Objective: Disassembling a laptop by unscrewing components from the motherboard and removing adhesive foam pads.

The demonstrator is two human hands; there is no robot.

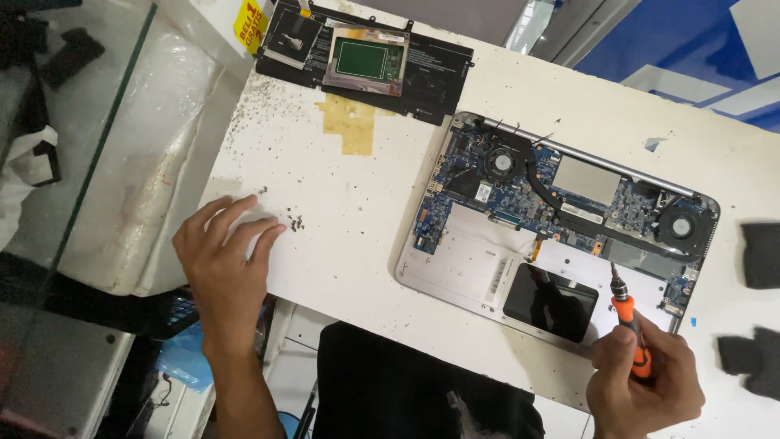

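An opened silver laptop (455, 272) lies bottom-up on the white table (357, 219), its blue circuit board (520, 191) and two round fans exposed. My right hand (646, 382) grips an orange and black screwdriver (627, 313) upright at the laptop's near right part, with the tip over the board beside a black rectangular panel (551, 302). My left hand (223, 260) rests flat on the table with fingers spread, near a small cluster of tiny dark screws (294, 221). It holds nothing.
A removed black battery pack with a green-faced part (361, 57) lies at the table's far edge, above a patch of yellowish tape (351, 122). Black foam pieces (760, 256) sit at the right. A glass panel (73, 162) and plastic-wrapped white object stand left.
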